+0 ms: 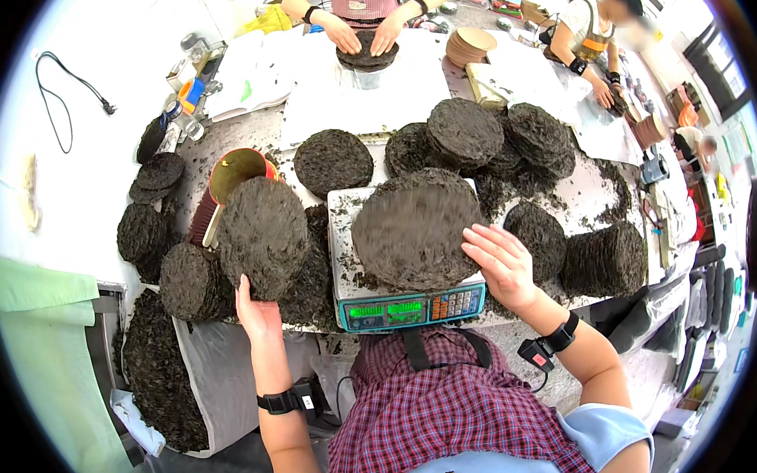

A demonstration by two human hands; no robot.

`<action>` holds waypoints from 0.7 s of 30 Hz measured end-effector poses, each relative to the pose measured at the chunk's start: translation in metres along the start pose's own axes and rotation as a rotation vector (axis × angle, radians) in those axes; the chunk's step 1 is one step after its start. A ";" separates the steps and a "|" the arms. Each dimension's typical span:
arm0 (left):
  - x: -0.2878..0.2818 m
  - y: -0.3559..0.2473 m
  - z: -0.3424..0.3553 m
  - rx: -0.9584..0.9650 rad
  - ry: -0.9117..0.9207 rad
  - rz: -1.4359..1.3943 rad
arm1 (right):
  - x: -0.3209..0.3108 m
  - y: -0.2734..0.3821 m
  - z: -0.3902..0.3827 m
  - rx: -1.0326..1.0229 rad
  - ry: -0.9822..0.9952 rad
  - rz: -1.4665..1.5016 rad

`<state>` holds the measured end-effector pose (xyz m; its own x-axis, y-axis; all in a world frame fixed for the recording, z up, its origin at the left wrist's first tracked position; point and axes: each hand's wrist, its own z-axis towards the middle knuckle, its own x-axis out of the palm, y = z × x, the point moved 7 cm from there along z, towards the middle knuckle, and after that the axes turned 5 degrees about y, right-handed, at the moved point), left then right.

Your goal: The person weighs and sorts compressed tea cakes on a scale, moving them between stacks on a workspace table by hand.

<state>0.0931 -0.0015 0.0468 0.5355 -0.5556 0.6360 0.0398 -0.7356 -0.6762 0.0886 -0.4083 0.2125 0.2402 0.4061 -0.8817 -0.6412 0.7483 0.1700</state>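
My left hand [259, 316] holds a dark, round cake of dried, leafy material [264, 237] by its lower edge, tilted up beside the scale. Most of those fingers are hidden behind the cake. A second such cake [416, 229], blurred by motion, is over the white pan of a digital scale [340, 227]. At its right edge my right hand [503, 262] grips it, fingers on top and the thumb out of sight. I cannot tell whether this cake rests on the pan. Green figures light the scale's display, with a keypad beside them.
Stacks of similar cakes stand right [604, 259], behind the scale [465, 133] and left [192, 282]. A red-rimmed container [237, 171] and a brush [202, 218] lie left. Loose dark flakes [165, 371] fill a sack below. Across the table, a person's hands [364, 42] press a cake; another person works far right.
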 end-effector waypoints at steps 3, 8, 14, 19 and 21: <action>0.028 -0.005 -0.004 0.038 0.038 0.054 | 0.021 -0.009 -0.007 -0.016 0.158 -0.103; 0.100 -0.016 -0.026 0.172 0.199 0.212 | 0.030 -0.026 -0.012 0.151 0.274 0.182; 0.201 0.033 -0.069 0.088 0.633 0.508 | 0.049 -0.053 0.030 0.959 -0.069 1.648; 0.174 0.007 -0.040 0.259 0.563 0.656 | 0.033 -0.096 0.019 1.053 -0.306 1.669; 0.118 -0.010 -0.021 0.609 0.387 0.951 | 0.035 -0.105 0.006 1.109 -0.282 1.713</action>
<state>0.1378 -0.0675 0.1366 0.2808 -0.9350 -0.2167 0.2144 0.2812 -0.9354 0.1688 -0.4697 0.1661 0.1556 0.8587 0.4883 0.3057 -0.5119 0.8028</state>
